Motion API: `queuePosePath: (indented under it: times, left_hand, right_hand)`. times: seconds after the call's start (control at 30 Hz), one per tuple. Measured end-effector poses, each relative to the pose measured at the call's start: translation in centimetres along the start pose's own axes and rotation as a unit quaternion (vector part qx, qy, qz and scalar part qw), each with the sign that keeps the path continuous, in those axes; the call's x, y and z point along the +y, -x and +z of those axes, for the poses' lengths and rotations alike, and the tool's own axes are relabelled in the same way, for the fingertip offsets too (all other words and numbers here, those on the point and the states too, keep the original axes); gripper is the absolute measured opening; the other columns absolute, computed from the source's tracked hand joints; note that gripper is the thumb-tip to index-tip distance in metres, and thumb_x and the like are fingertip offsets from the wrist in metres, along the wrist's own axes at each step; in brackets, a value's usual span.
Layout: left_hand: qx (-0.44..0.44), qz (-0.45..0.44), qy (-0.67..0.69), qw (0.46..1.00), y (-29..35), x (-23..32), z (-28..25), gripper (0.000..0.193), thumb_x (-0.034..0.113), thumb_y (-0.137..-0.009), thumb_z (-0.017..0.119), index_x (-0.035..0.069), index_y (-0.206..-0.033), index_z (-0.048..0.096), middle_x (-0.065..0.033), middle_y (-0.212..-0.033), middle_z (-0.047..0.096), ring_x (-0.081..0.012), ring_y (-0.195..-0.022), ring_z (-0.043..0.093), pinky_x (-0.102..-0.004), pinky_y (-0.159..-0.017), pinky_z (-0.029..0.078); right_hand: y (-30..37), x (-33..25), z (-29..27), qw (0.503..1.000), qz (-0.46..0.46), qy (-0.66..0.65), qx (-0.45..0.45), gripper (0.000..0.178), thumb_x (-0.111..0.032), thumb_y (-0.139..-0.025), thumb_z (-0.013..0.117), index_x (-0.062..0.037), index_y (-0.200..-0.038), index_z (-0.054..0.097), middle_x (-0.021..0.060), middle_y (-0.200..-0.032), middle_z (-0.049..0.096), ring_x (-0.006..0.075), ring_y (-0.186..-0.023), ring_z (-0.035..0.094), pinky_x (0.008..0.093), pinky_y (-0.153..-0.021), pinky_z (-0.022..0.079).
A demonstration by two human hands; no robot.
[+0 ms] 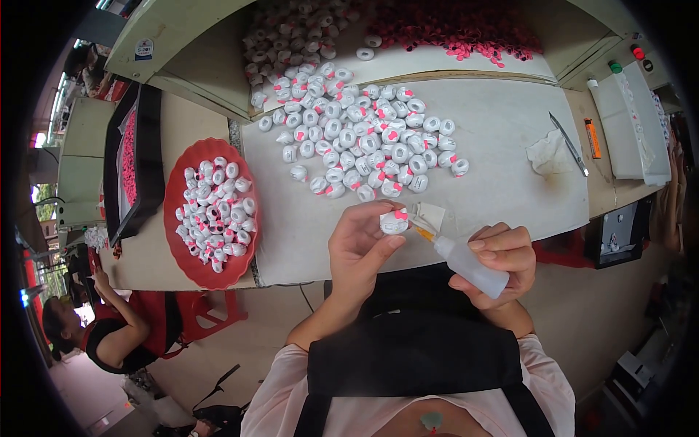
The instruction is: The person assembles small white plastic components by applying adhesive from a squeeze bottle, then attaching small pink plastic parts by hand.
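Observation:
Between the thumb and fingers of my left hand [358, 244] is a small white figurine head [394, 222] with a pink bow. My right hand [506, 262] grips a translucent white squeeze bottle [473, 266]. The bottle tilts up to the left, and its orange-yellow needle tip [424, 232] points at the bow side of the head; whether it touches, I cannot tell. Just beyond the tip, a small pale square [428, 216] lies on the white work sheet [502, 153]. Past my hands spreads a pile of similar white heads [371, 138], some with pink bows.
At left, a red scalloped tray [175, 211] holds more heads, near a black tray [120, 218] of pink pieces. Tweezers [569, 146], a stained tissue [550, 154], an orange tube [592, 138] and a white bin [633, 131] are at right. Pink parts [459, 33] fill the shelf. Another person [120, 328] sits left.

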State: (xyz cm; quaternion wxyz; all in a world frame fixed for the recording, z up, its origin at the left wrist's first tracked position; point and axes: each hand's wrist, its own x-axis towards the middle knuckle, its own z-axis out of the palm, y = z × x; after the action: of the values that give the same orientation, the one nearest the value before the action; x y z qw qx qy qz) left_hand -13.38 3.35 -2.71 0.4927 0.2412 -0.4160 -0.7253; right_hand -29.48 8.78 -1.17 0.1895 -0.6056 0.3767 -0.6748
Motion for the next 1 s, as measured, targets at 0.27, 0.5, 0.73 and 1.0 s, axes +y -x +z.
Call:
queuePosePath:
  times: [0.27, 0.5, 0.73, 1.0]
  left_hand:
    - [0.044, 0.004, -0.041, 0.998, -0.12, -0.13, 0.34, 0.034, -0.007, -0.068, 0.056, 0.0, -0.099, 0.044, -0.0149, -0.101, 0.048, -0.0215, -0.088, 0.054, -0.032, -0.079, 0.043]
    - [-0.004, 0.01, -0.056, 0.998, -0.03, -0.42, -0.04, 0.034, -0.009, -0.069, 0.055, 0.0, -0.1, 0.044, -0.015, -0.103, 0.047, -0.0206, -0.091, 0.052, -0.0301, -0.078, 0.043]
    - [-0.031, 0.035, -0.132, 0.99, -0.11, -0.38, -0.02, 0.035, -0.01, -0.069, 0.054, -0.002, -0.102, 0.045, -0.0154, -0.105, 0.046, -0.021, -0.1, 0.046, -0.03, -0.082, 0.041]
    - [-0.027, 0.077, -0.242, 0.967, -0.72, -0.13, -0.37, 0.031, -0.008, -0.069, 0.055, -0.002, -0.1, 0.05, -0.0118, -0.103, 0.049, -0.0196, -0.099, 0.046, -0.0292, -0.086, 0.035]
  right_hand:
    - [-0.31, -0.36, 0.03, 1.0, 0.008, -0.006, -0.014, 0.047, -0.004, -0.05, 0.078, -0.0043, -0.088, 0.051, 0.0086, -0.084, 0.05, 0.0166, -0.065, 0.054, 0.0244, -0.054, 0.043]
    - [-0.22, -0.09, 0.24, 1.0, 0.003, -0.015, -0.006, 0.046, -0.004, -0.05, 0.078, -0.004, -0.088, 0.051, 0.0098, -0.085, 0.051, 0.0173, -0.064, 0.054, 0.0241, -0.053, 0.042]
    - [-0.4, -0.48, 0.43, 0.999, 0.03, 0.011, -0.035, 0.04, -0.011, -0.058, 0.075, -0.0066, -0.086, 0.046, 0.0078, -0.082, 0.047, 0.0136, -0.062, 0.048, 0.0239, -0.056, 0.042]
    - [-0.59, -0.47, -0.11, 0.997, 0.042, 0.038, -0.044, 0.038, -0.01, -0.059, 0.074, -0.0055, -0.085, 0.047, 0.0084, -0.081, 0.047, 0.0148, -0.064, 0.049, 0.0254, -0.058, 0.042]
